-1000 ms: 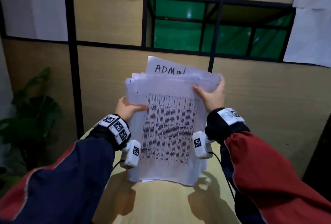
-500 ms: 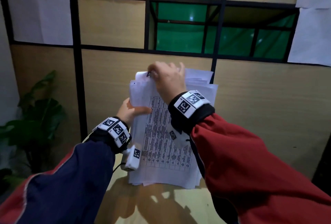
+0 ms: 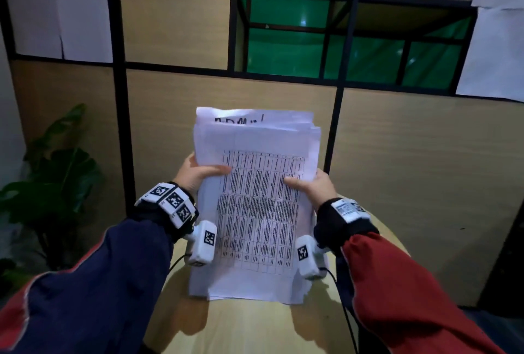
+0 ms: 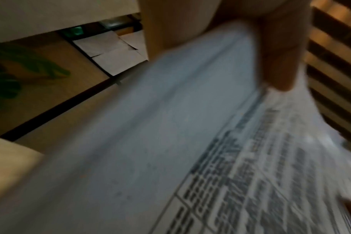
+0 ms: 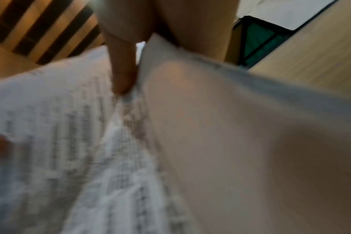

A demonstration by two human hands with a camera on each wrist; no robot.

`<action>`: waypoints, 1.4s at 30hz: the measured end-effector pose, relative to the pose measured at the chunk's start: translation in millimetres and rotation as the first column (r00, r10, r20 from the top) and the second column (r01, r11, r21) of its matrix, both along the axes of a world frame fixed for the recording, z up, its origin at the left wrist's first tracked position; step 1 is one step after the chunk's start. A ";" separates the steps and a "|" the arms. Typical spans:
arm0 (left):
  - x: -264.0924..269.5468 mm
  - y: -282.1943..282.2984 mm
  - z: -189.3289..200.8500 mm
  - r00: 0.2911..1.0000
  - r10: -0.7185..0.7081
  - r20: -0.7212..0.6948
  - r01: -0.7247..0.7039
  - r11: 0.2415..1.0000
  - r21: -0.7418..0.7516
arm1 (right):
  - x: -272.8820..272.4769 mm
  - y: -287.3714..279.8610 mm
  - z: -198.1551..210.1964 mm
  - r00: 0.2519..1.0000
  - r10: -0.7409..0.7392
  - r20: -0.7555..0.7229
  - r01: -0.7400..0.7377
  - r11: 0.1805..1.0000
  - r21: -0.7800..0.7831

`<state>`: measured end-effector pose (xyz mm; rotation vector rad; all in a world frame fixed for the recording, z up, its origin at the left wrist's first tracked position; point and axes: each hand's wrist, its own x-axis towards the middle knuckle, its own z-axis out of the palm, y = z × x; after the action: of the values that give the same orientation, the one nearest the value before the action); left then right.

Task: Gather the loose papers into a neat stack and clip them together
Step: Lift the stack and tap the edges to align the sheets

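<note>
A stack of white papers (image 3: 256, 212) stands upright on its bottom edge on the wooden table (image 3: 249, 328); the front sheet bears a printed grid, and a handwritten sheet pokes out behind at the top. My left hand (image 3: 198, 173) grips the stack's left edge, thumb across the front. My right hand (image 3: 309, 186) grips the right edge the same way. The top edges are uneven. In the left wrist view my thumb presses the blurred papers (image 4: 190, 142); in the right wrist view my thumb lies on the papers (image 5: 90, 142). No clip is in sight.
A panelled partition wall (image 3: 226, 104) with a black frame stands right behind the table. A green potted plant (image 3: 56, 183) sits at the left. White sheets (image 3: 62, 13) are pinned on the wall above.
My right hand has come down from the top edge of the stack to its right side. The sheets sit more level at the top than a second ago.
</note>
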<state>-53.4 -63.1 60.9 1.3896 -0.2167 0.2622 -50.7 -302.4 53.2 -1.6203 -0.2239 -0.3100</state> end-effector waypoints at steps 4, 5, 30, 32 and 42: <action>-2.4 -10.8 10.4 0.982 0.188 0.019 -0.189 0.980 0.060 | 3.2 13.4 9.1 0.976 -0.141 0.167 0.138 0.990 0.035; -3.4 -13.6 20.5 0.969 0.239 0.067 -0.243 0.969 0.042 | -0.2 17.9 16.1 0.961 -0.162 0.226 0.150 0.986 0.070; -19.4 -23.4 37.4 0.695 0.414 0.588 -0.649 0.714 0.264 | 2.2 0.6 60.6 0.697 -0.244 0.674 0.574 0.753 -0.322; -17.2 -23.1 36.3 0.681 0.362 0.636 -0.622 0.745 0.241 | 3.1 1.4 59.8 0.704 -0.206 0.680 0.542 0.775 -0.326; -10.4 -14.5 34.4 0.710 0.290 0.642 -0.535 0.815 0.224 | 5.7 3.7 59.6 0.651 -0.143 0.746 0.501 0.819 -0.281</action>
<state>-63.7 -77.6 95.3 1.7271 -0.4807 1.1031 -44.9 -298.7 112.8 -1.9586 -0.6214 -1.2674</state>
